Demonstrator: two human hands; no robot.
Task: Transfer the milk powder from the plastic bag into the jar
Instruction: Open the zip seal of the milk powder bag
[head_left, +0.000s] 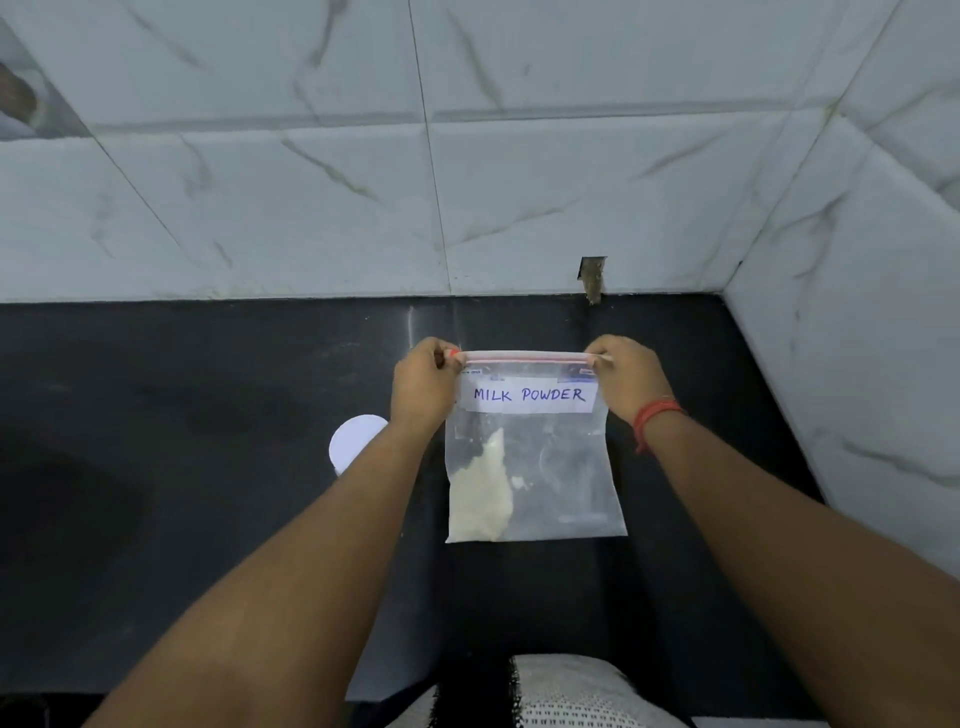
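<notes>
A clear zip-top plastic bag (561, 467) with a white label reading MILK POWDER hangs upright in front of me, above the black counter. A small heap of pale milk powder (480, 499) sits in its lower left corner. My left hand (423, 387) pinches the bag's top left corner at the red zip strip. My right hand (628, 379) pinches the top right corner, stretching the strip straight. The zip looks closed. Through the bag I faintly see a round glass shape, possibly the jar (563, 462). A white round lid (353, 441) lies left of the bag, partly behind my left forearm.
The black counter (182, 467) runs left to right and meets marble-look tiled walls at the back (363, 182) and on the right (857, 364). A small broken gap (592, 278) shows in the back wall tile just above the counter.
</notes>
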